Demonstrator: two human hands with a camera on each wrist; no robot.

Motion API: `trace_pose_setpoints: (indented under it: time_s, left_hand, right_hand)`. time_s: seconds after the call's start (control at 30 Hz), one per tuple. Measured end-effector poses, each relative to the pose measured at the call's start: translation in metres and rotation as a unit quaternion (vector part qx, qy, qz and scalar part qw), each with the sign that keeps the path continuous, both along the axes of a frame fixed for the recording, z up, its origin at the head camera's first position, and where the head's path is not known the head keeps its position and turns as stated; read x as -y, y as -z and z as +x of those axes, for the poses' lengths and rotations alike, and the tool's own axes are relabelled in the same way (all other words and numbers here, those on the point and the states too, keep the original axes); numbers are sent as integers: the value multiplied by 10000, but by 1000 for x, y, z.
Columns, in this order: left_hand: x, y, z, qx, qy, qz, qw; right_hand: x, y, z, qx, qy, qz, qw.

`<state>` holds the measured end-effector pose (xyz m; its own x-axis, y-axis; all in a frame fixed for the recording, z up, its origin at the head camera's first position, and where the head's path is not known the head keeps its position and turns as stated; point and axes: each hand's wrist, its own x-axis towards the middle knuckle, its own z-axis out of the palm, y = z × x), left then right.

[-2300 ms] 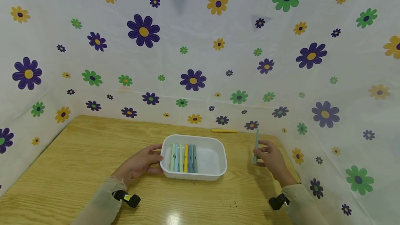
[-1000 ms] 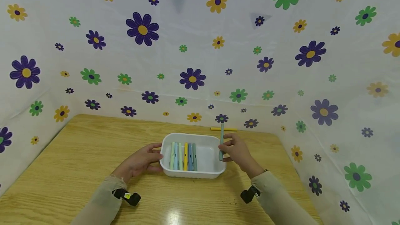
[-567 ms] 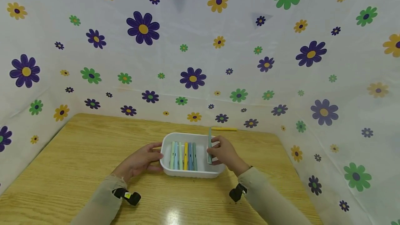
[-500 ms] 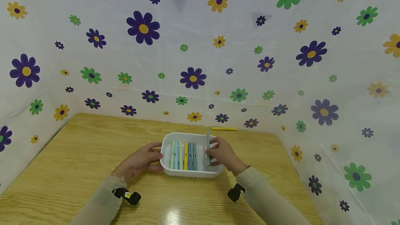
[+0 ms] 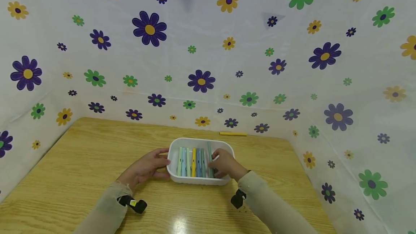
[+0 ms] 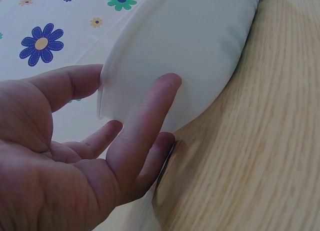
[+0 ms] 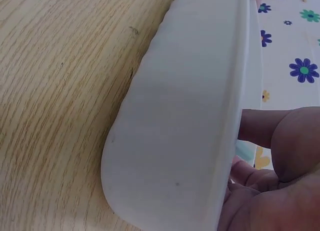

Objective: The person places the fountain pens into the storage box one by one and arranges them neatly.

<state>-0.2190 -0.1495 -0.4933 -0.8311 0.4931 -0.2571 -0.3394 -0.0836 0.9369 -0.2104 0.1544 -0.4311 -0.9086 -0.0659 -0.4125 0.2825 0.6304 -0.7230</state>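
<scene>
A white plastic tray (image 5: 201,181) stands on the wooden table, several pens lying side by side in its left half. Pale green, light blue, blue and grey-green pens are among them, with a yellow pen (image 5: 193,161) in the middle. My left hand (image 5: 146,167) holds the tray's left end, thumb at the rim and fingers against the outer wall (image 6: 200,56). My right hand (image 5: 225,162) reaches over the tray's right side and pinches a grey-green pen (image 5: 209,151), its lower end down in the tray. The near wall mostly hides that pen in the right wrist view.
Another yellow pen (image 5: 233,133) lies at the table's back edge, close to the flowered curtain (image 5: 201,46). That curtain encloses the back and both sides. Bare wood (image 5: 182,208) shows in front of the tray, with small dark specks to the right.
My right hand has carried the grey-green pen leftward from beside the tray, then down into it, beside the row of pens. My left hand and the tray stay in place.
</scene>
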Motion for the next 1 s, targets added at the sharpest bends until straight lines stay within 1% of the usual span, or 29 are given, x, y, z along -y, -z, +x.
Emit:
trace_pose_setpoints:
  time_s: [0.13,0.33,0.5,0.7,0.8,0.9,1.0]
  left_hand:
    - [0,-2,0,27,-29,-23,10000]
    - [0,-2,1,-52,18,7,10000]
    - [-1,-1,1,-75,34,10,10000]
    - [-1,-3,2,-116,22,-27,9999]
    - [-1,-4,2,-87,-20,-25,10000]
    - [-1,-3,2,-91,24,4,10000]
    - [-1,-3,2,-62,-9,14,10000]
  right_hand:
    - [2,2,-2,124,12,263,9996]
    - [3,14,-8,63,-42,682,9976]
    - [4,16,-9,36,-93,770,9970]
    - [4,18,-9,1,-79,934,9956]
    - [5,20,-10,-45,-58,932,9956]
    - [6,23,-11,-91,-37,929,9956]
    - [7,24,-11,-98,-5,912,9958]
